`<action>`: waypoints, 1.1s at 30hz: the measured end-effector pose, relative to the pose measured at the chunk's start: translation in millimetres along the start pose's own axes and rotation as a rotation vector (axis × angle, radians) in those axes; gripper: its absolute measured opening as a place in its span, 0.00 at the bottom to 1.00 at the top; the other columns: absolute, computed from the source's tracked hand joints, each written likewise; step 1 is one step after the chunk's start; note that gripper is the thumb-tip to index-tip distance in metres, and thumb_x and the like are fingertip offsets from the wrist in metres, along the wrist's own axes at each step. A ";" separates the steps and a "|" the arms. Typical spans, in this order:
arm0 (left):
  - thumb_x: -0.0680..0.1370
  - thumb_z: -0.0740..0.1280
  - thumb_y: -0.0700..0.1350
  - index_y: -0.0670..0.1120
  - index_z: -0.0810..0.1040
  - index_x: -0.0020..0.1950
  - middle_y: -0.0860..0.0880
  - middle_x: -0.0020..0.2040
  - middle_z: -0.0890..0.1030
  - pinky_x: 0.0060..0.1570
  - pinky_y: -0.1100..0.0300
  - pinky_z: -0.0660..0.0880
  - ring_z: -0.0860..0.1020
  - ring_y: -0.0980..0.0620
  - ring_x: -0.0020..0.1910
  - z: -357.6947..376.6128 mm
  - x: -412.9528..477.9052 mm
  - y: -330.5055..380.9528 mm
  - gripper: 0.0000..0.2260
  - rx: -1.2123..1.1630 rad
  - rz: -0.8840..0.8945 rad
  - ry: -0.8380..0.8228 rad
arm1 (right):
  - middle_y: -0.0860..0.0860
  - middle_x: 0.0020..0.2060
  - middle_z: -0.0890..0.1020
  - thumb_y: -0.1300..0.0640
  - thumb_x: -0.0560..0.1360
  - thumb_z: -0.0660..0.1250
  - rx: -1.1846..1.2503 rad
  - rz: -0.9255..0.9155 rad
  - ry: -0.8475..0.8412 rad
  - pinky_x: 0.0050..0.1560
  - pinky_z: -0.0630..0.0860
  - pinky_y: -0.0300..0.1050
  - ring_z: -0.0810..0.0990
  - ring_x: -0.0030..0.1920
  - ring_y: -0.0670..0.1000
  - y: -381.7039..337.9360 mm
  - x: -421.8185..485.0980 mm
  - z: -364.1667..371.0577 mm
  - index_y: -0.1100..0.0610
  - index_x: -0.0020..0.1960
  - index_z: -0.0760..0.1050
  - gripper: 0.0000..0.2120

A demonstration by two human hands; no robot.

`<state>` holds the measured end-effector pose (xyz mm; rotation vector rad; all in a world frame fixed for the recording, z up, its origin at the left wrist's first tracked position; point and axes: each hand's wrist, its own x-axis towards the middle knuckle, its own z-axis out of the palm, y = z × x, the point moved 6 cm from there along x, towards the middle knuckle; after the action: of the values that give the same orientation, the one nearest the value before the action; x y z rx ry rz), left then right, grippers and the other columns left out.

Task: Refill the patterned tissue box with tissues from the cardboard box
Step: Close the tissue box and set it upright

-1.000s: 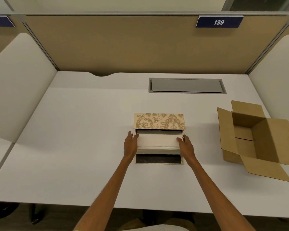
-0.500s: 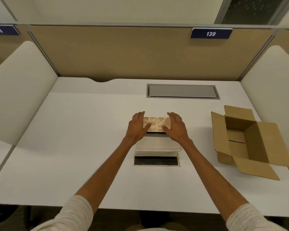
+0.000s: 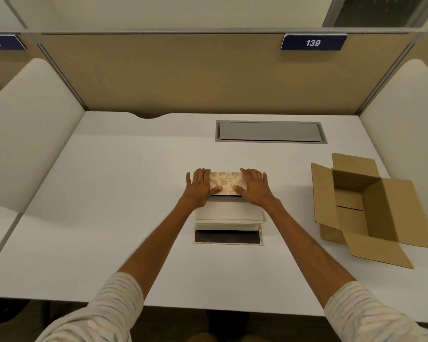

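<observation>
Having left the tissue stack [image 3: 229,213] mid-counter, both hands, left hand [image 3: 199,187] and right hand [image 3: 255,187], now press flat, fingers spread, on the patterned tissue box [image 3: 226,183], likely closing it; cardboard box [image 3: 363,208] looks empty.

A patterned tissue box [image 3: 227,182], beige with tan floral print, lies under both the left hand [image 3: 200,186] and the right hand [image 3: 253,186], its near end open. A white stack of tissues [image 3: 229,214] juts out just nearer than the hands. An open, empty cardboard box [image 3: 363,208] sits well right of the right hand.
</observation>
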<state>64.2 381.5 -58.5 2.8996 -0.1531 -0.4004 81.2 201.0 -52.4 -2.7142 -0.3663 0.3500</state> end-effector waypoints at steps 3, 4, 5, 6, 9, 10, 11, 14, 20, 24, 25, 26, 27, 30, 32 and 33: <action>0.81 0.55 0.61 0.41 0.54 0.78 0.42 0.76 0.59 0.77 0.40 0.47 0.56 0.44 0.77 -1.8 -2.6 1.2 0.33 0.033 0.012 0.013 | 0.57 0.73 0.65 0.44 0.78 0.63 0.001 -0.007 0.018 0.75 0.48 0.60 0.59 0.74 0.57 -0.6 -2.0 -1.8 0.58 0.76 0.57 0.33; 0.81 0.55 0.62 0.41 0.54 0.78 0.42 0.76 0.60 0.78 0.41 0.47 0.56 0.44 0.77 -2.2 -4.0 1.9 0.33 0.044 0.015 0.022 | 0.56 0.72 0.65 0.43 0.78 0.63 -0.001 -0.008 0.025 0.75 0.49 0.60 0.60 0.74 0.57 -1.1 -3.4 -1.9 0.58 0.76 0.57 0.33; 0.81 0.56 0.62 0.40 0.55 0.77 0.42 0.76 0.60 0.78 0.41 0.47 0.57 0.44 0.77 -2.7 -5.8 2.3 0.34 0.060 0.020 0.032 | 0.56 0.72 0.65 0.43 0.77 0.63 0.001 -0.010 0.033 0.76 0.49 0.60 0.60 0.74 0.57 -1.8 -5.1 -1.8 0.58 0.76 0.58 0.33; 0.80 0.56 0.63 0.40 0.55 0.77 0.42 0.75 0.61 0.78 0.42 0.47 0.58 0.44 0.77 -2.7 -7.8 2.7 0.34 0.075 0.026 0.044 | 0.56 0.72 0.66 0.43 0.77 0.64 0.005 -0.014 0.045 0.76 0.49 0.60 0.60 0.74 0.57 -2.4 -7.2 -1.4 0.58 0.76 0.58 0.33; 0.80 0.56 0.64 0.40 0.57 0.76 0.42 0.74 0.63 0.78 0.44 0.47 0.60 0.45 0.75 -2.2 -13.5 4.6 0.35 0.092 0.046 0.081 | 0.56 0.71 0.67 0.43 0.77 0.64 0.008 -0.020 0.086 0.75 0.50 0.59 0.61 0.73 0.56 -2.6 -14.1 0.9 0.58 0.75 0.59 0.33; 0.79 0.56 0.64 0.40 0.57 0.76 0.42 0.73 0.64 0.78 0.45 0.47 0.60 0.45 0.75 -2.3 -15.1 5.0 0.35 0.088 0.047 0.093 | 0.56 0.71 0.67 0.43 0.76 0.65 0.006 -0.020 0.097 0.75 0.50 0.59 0.61 0.73 0.56 -2.6 -16.1 1.5 0.58 0.75 0.60 0.33; 0.79 0.57 0.64 0.40 0.58 0.76 0.42 0.73 0.64 0.78 0.46 0.48 0.61 0.45 0.75 -2.3 -16.8 5.3 0.35 0.083 0.047 0.107 | 0.56 0.71 0.67 0.43 0.76 0.65 0.007 -0.019 0.107 0.75 0.50 0.59 0.62 0.73 0.56 -2.7 -17.9 2.1 0.58 0.75 0.60 0.33; 0.78 0.59 0.65 0.39 0.59 0.75 0.42 0.72 0.66 0.78 0.49 0.49 0.62 0.46 0.73 -2.1 -23.6 6.9 0.36 0.036 0.052 0.154 | 0.55 0.70 0.68 0.43 0.75 0.66 0.013 -0.017 0.137 0.75 0.51 0.59 0.63 0.72 0.55 -4.0 -23.4 4.2 0.57 0.74 0.61 0.33; 0.74 0.68 0.64 0.39 0.65 0.71 0.43 0.66 0.70 0.72 0.54 0.64 0.66 0.45 0.67 3.5 -45.6 7.7 0.36 -0.105 0.049 0.278 | 0.55 0.66 0.72 0.44 0.73 0.69 0.033 -0.034 0.252 0.76 0.52 0.59 0.67 0.69 0.55 -5.3 -44.7 12.6 0.57 0.71 0.66 0.32; 0.72 0.71 0.63 0.40 0.67 0.70 0.43 0.65 0.72 0.70 0.53 0.68 0.68 0.45 0.66 7.9 -57.8 7.4 0.36 -0.165 0.029 0.314 | 0.55 0.65 0.73 0.45 0.72 0.71 0.049 -0.027 0.288 0.76 0.52 0.59 0.68 0.67 0.56 -6.9 -56.1 17.0 0.57 0.69 0.67 0.31; 0.71 0.72 0.63 0.41 0.68 0.69 0.43 0.64 0.72 0.69 0.53 0.69 0.68 0.45 0.65 9.1 -60.8 7.3 0.36 -0.175 0.025 0.321 | 0.55 0.64 0.73 0.45 0.71 0.71 0.051 -0.032 0.296 0.76 0.52 0.59 0.69 0.67 0.56 -7.4 -59.1 17.7 0.58 0.68 0.68 0.31; 0.71 0.72 0.62 0.41 0.68 0.69 0.44 0.64 0.72 0.67 0.54 0.70 0.69 0.45 0.65 10.1 -64.3 7.2 0.36 -0.183 0.023 0.330 | 0.55 0.63 0.74 0.45 0.71 0.71 0.053 -0.037 0.303 0.76 0.52 0.59 0.69 0.67 0.55 -7.7 -62.2 18.6 0.58 0.68 0.68 0.30; 0.71 0.73 0.62 0.41 0.69 0.68 0.44 0.63 0.72 0.65 0.55 0.72 0.69 0.46 0.64 10.9 -67.8 7.3 0.35 -0.192 0.023 0.339 | 0.55 0.63 0.74 0.45 0.71 0.71 0.056 -0.040 0.307 0.76 0.53 0.59 0.69 0.66 0.55 -7.8 -65.1 19.3 0.58 0.68 0.68 0.30; 0.70 0.74 0.59 0.41 0.70 0.65 0.45 0.61 0.73 0.59 0.58 0.75 0.70 0.47 0.61 13.0 -77.4 6.6 0.32 -0.220 0.027 0.370 | 0.54 0.62 0.75 0.45 0.70 0.72 0.061 -0.045 0.320 0.76 0.53 0.61 0.69 0.66 0.55 -7.7 -73.3 21.2 0.57 0.66 0.69 0.30; 0.70 0.75 0.58 0.42 0.71 0.63 0.46 0.61 0.74 0.55 0.59 0.75 0.71 0.48 0.60 14.4 -82.8 5.4 0.30 -0.235 0.023 0.383 | 0.54 0.62 0.75 0.46 0.70 0.72 0.062 -0.049 0.333 0.75 0.54 0.62 0.70 0.66 0.55 -8.4 -78.7 23.0 0.57 0.65 0.70 0.29; 0.71 0.74 0.57 0.42 0.71 0.62 0.46 0.60 0.74 0.54 0.59 0.76 0.71 0.48 0.60 15.2 -85.6 4.8 0.28 -0.243 0.025 0.390 | 0.54 0.61 0.75 0.47 0.69 0.73 0.063 -0.048 0.340 0.75 0.54 0.63 0.71 0.66 0.56 -8.4 -81.5 24.4 0.57 0.65 0.70 0.28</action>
<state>-22.3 385.1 -49.8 2.6675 -0.0717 0.1448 -3.7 192.3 -55.3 -2.6327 -0.3153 -0.1121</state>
